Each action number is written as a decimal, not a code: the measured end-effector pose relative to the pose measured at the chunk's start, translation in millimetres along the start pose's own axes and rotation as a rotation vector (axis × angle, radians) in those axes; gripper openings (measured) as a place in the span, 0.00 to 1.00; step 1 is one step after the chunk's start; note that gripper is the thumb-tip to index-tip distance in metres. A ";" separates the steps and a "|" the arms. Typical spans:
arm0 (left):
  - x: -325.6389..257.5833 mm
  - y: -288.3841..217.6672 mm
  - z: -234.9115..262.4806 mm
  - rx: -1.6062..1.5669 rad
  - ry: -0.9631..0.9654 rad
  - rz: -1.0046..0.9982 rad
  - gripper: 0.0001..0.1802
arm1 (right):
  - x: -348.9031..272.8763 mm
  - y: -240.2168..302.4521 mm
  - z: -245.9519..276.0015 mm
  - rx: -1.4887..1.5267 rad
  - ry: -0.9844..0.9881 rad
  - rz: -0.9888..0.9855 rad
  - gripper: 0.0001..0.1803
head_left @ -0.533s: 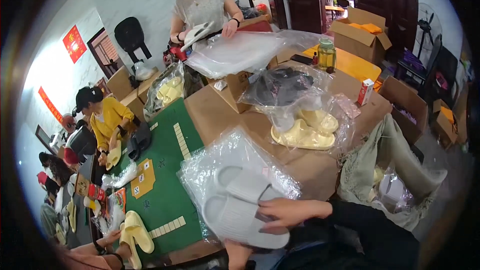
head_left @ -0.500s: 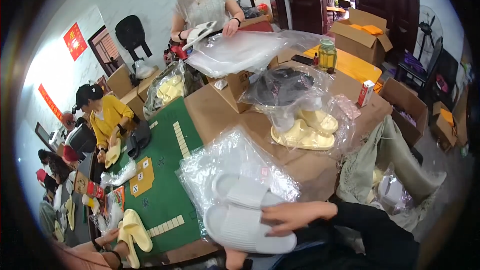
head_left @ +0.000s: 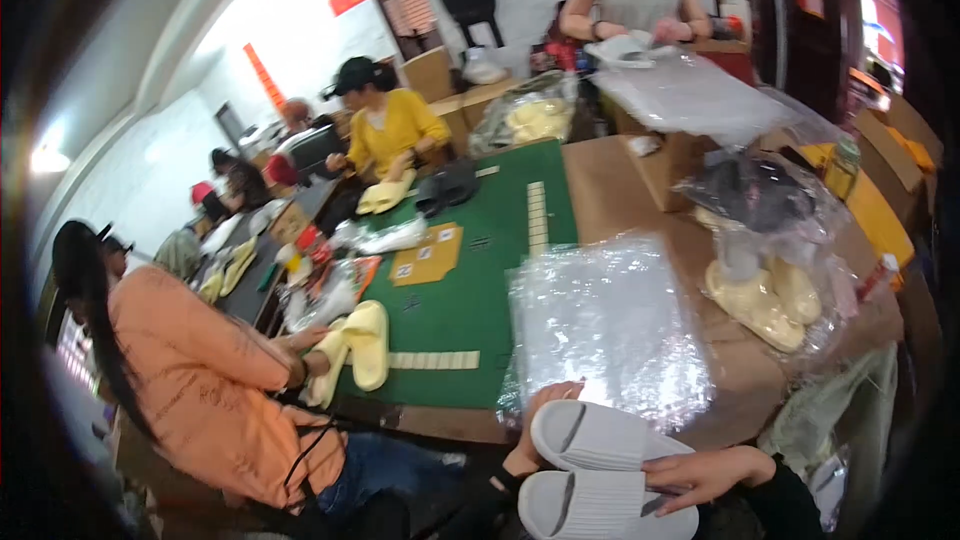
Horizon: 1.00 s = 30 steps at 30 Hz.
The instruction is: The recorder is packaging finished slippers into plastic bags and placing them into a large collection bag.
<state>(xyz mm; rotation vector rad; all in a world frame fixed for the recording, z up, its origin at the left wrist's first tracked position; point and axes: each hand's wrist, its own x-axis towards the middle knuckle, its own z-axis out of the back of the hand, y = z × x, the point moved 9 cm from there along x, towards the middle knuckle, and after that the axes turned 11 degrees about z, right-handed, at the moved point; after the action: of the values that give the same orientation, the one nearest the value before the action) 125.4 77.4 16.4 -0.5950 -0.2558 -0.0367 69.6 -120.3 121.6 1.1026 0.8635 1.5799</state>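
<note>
There are the pale slippers [head_left: 600, 435], side by side right in the grip! The right hand [head_left: 705, 480] clasps them from the right; the left hand [head_left: 540, 430] sits against their left end, its hold largely hidden, so I can't tell how firm. Just beyond the grip, clear plastic bags [head_left: 610, 330] lie on the desk [head_left: 600, 180]; farther right, bagged yellow slippers [head_left: 750, 310]; left of the grip, a green mat [head_left: 500, 280].

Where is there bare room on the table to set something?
Bare green mat lies between the tan card and the stack of clear bags; bare brown tabletop between the tile column and the cardboard box. Crowded: the mat's left edge, with crumpled plastic, and the table's right, with bagged yellow slippers.
</note>
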 end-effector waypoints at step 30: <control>-10.4 -125.5 64.9 -0.066 -0.256 -0.322 0.28 | -35.4 -30.0 69.3 -0.602 -0.591 -0.451 0.25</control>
<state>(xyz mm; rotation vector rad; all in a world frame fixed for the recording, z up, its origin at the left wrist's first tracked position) 87.0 9.2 134.6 -0.6195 -0.5989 -0.2819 148.1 -145.5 108.8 0.7883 0.1834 0.9507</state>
